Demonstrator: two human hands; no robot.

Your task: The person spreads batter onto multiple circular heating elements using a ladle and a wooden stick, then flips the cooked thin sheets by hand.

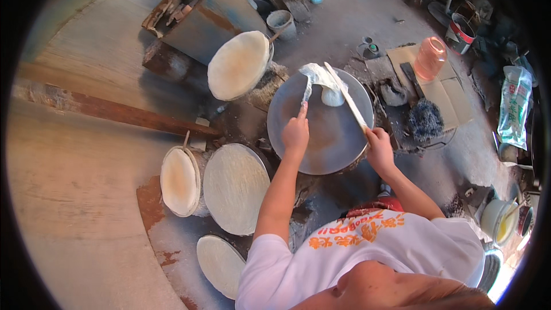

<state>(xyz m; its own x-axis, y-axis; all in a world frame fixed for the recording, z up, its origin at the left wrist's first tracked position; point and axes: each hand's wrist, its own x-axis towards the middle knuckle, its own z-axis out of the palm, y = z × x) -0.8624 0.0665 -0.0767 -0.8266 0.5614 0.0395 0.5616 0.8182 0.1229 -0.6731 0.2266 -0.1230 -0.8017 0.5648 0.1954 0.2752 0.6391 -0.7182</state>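
A round grey griddle (pixel 338 146) lies before me, its middle tinted brown. Wet white batter or dough (pixel 332 96) is heaped on its far part. My right hand (pixel 379 144) is closed round the near end of a long, flat wooden stick (pixel 346 90), which slants across the griddle to the batter. Over the griddle's left side, my left hand (pixel 296 134) grips a narrow, batter-coated tool (pixel 308 89) with one finger stretched along it. Its far end meets the white mass; batter hides its exact kind.
Left of the griddle, thin round flatbreads (pixel 238 66) lie on stands, with a pale round board (pixel 236 189) nearby. To the right are a pink-tinted jar (pixel 430 58), cardboard (pixel 456 97) and a dark bristly brush (pixel 426 119). A white pot (pixel 495 218) stands at lower right.
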